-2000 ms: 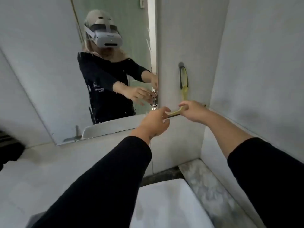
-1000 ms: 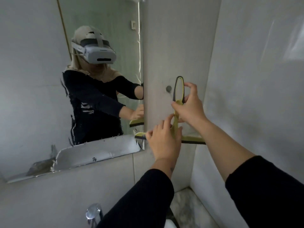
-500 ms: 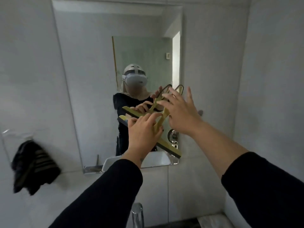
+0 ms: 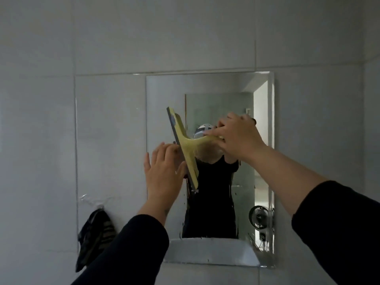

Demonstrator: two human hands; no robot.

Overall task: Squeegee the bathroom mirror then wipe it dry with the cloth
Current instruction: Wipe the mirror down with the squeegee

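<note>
A yellow squeegee [image 4: 186,149] with a grey rubber blade is held up in front of the rectangular wall mirror [image 4: 160,95], its blade running steeply from upper left to lower right. My right hand [image 4: 236,136] grips its handle at the mirror's middle. My left hand [image 4: 164,171] is spread flat, fingers apart, beside the blade's lower end, at the mirror's left edge. A dark striped cloth [image 4: 94,237] hangs from a clear hook on the tiles, left of the mirror and below my left hand.
Grey wall tiles surround the mirror. The mirror shows a person in black, a white basin edge [image 4: 209,249] and a small black fan [image 4: 258,217] at its lower right. A side wall meets the mirror wall on the right.
The view has tilted up and the mirror now sits lower in the picture. The squeegee has turned from a shallow slant to nearly upright. My left hand has come off it and spread open.
</note>
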